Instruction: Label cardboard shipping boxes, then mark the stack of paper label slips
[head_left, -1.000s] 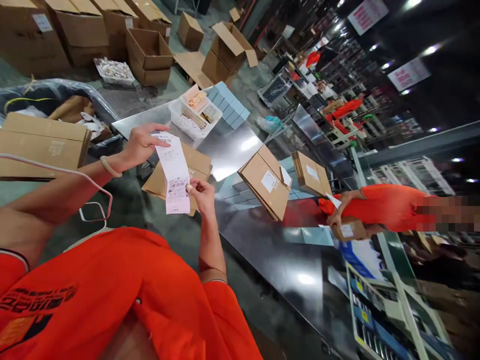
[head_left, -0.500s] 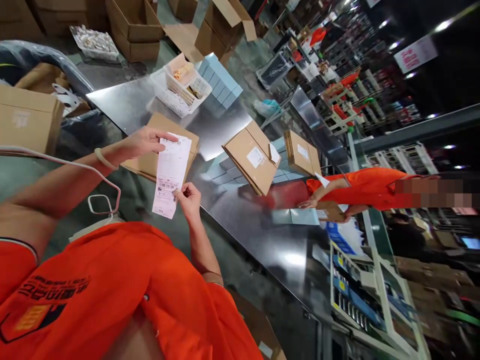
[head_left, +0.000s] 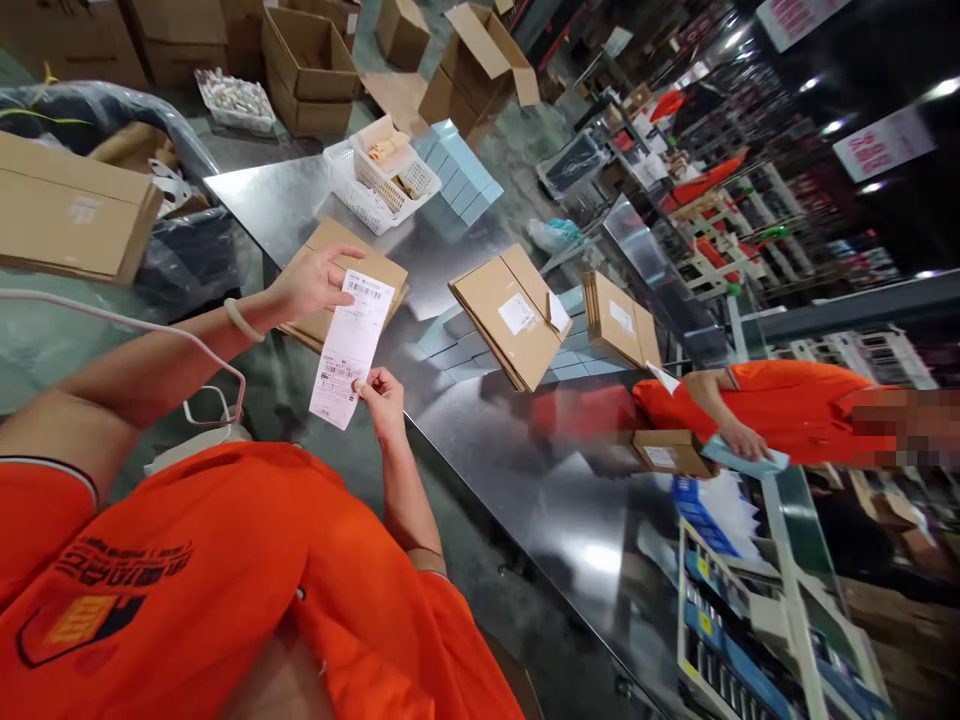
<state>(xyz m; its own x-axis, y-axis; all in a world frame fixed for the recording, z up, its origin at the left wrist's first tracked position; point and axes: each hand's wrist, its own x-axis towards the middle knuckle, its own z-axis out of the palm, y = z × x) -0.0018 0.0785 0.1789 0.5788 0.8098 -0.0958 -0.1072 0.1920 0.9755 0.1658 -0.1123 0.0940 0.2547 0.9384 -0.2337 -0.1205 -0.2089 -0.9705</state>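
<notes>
A long white-and-pink printed shipping label with barcodes hangs between my two hands. At its upper left edge, my left hand touches the paper with thumb and fingers, one finger lifted above the top edge. My right hand pinches the lower right edge between thumb and finger. Behind the label, a stack of flattened cardboard boxes lies on the metal table, partly covered by my left hand and the label.
A white basket and light blue boxes stand at the table's far end. Brown cartons lie on more blue boxes. Across the table, a person in orange holds a light blue box. A cable crosses my left arm.
My left hand's finger has lifted off the label's top, showing more of the barcode. The person across has picked up a light blue box. My view has shifted slightly.
</notes>
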